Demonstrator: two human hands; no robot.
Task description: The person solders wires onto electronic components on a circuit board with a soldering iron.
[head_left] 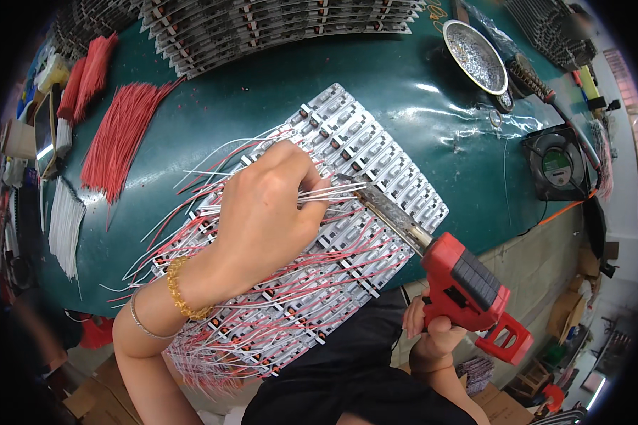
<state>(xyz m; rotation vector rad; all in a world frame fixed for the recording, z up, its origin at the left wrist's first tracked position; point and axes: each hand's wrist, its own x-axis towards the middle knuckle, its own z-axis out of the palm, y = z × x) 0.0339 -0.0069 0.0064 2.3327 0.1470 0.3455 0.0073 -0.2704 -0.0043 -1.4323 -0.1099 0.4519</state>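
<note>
My left hand is closed over a panel of grey-white plastic modules, pinching several thin white wires. Their free ends stick out to the right, toward the tip of a red soldering gun. My right hand is wrapped round the gun's handle, at the panel's right side. The gun's metal barrel points up and left, its tip close to the wire ends; whether they touch I cannot tell. Red and white wires lie across the lower rows of modules. My left fingertips are partly hidden.
Bundles of red wires and white wires lie on the green table at left. Stacked module panels stand at the back. A metal bowl, a coiled iron holder and a black fan sit at right.
</note>
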